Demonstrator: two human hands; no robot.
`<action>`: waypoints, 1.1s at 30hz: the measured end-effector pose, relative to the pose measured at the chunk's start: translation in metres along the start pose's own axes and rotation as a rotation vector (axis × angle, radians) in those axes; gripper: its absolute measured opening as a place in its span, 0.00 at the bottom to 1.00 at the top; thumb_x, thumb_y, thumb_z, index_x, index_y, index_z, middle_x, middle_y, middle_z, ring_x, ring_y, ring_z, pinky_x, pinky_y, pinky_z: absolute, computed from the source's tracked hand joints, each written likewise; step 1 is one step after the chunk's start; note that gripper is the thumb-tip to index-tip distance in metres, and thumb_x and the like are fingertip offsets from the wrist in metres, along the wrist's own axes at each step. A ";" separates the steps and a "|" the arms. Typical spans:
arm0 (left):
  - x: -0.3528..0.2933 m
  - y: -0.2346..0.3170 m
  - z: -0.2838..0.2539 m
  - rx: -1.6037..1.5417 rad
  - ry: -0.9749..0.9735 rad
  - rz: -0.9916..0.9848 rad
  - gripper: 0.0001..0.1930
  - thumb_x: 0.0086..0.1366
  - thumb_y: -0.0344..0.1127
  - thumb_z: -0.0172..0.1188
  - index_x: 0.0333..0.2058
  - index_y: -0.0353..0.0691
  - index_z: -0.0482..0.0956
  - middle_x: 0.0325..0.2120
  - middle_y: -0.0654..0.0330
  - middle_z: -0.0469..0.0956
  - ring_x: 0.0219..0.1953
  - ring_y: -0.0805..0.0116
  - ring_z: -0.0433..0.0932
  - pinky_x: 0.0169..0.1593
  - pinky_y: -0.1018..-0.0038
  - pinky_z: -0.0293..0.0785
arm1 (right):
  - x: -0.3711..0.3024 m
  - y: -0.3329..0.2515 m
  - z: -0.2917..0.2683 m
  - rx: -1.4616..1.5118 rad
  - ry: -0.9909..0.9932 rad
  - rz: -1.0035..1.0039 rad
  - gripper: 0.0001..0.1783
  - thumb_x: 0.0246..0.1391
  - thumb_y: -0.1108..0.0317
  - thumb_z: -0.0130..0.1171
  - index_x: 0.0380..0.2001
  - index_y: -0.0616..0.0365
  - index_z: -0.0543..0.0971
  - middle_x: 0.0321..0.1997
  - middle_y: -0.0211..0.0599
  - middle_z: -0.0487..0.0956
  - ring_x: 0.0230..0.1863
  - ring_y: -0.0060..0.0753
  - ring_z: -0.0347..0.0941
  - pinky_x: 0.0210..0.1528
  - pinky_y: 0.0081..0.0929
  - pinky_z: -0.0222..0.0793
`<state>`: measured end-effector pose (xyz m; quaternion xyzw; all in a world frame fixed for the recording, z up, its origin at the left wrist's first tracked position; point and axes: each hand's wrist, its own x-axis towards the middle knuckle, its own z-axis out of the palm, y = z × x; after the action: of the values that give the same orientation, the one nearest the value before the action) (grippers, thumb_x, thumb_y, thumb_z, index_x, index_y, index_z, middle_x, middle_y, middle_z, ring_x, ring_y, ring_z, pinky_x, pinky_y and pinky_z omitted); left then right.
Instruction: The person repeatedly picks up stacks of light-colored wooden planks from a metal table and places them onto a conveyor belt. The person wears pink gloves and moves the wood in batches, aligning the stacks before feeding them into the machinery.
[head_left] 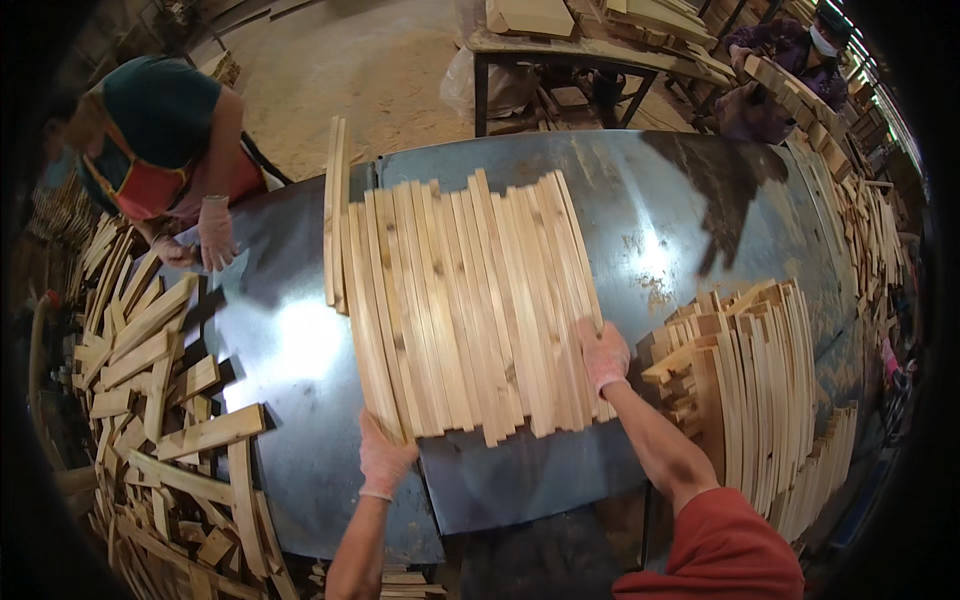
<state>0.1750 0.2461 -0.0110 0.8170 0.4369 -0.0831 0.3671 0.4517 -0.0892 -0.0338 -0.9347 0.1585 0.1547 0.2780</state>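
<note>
A row of long, narrow wooden strips (470, 310) lies side by side on the metal tabletop, their ends uneven. My left hand (388, 455), in a pale thin glove, grips the outermost strip at the row's near left corner. On the opposite side my right hand (604, 357), also gloved, is closed against the right edge of the row, its fingers partly hidden. Between them the strips are pressed closely together. Two longer strips (337, 215) stick out beyond the far left corner of the row.
Loose wooden pieces (150, 380) are heaped on the left. Stacked strips (765, 380) stand to the right, close to my right forearm. A co-worker (165, 130) with gloved hands is at the far left; another person (790, 60) holds wood at the far right. Behind is a wood-laden table (560, 45).
</note>
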 end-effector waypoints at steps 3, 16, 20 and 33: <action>-0.084 -0.046 0.007 0.058 -0.026 -0.108 0.56 0.52 0.41 0.79 0.75 0.47 0.53 0.59 0.41 0.80 0.59 0.37 0.82 0.62 0.50 0.79 | -0.072 0.055 -0.006 0.052 0.011 0.041 0.41 0.66 0.30 0.53 0.55 0.62 0.83 0.54 0.61 0.85 0.59 0.63 0.81 0.63 0.48 0.74; -0.296 -0.253 0.034 0.133 -0.014 0.020 0.60 0.53 0.42 0.79 0.77 0.44 0.47 0.57 0.39 0.81 0.58 0.39 0.84 0.60 0.53 0.82 | -0.317 0.264 -0.015 0.144 -0.103 0.037 0.41 0.68 0.35 0.50 0.65 0.59 0.79 0.61 0.57 0.84 0.64 0.59 0.78 0.66 0.47 0.73; -0.305 -0.272 0.027 0.158 -0.052 0.079 0.64 0.48 0.41 0.82 0.77 0.42 0.46 0.57 0.38 0.81 0.58 0.39 0.83 0.61 0.53 0.82 | -0.324 0.305 -0.020 0.270 -0.245 -0.063 0.41 0.67 0.38 0.56 0.71 0.57 0.75 0.60 0.53 0.85 0.60 0.56 0.81 0.62 0.46 0.74; -0.313 -0.268 0.017 0.243 -0.107 0.002 0.72 0.41 0.38 0.82 0.79 0.40 0.39 0.61 0.36 0.78 0.63 0.42 0.80 0.67 0.59 0.77 | -0.352 0.336 -0.084 -0.101 -0.148 -0.265 0.24 0.62 0.50 0.57 0.46 0.61 0.82 0.45 0.58 0.86 0.50 0.65 0.82 0.53 0.54 0.77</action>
<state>-0.2186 0.1232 -0.0217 0.8503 0.4026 -0.1786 0.2882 0.0225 -0.3300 0.0079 -0.9462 0.0049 0.1931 0.2595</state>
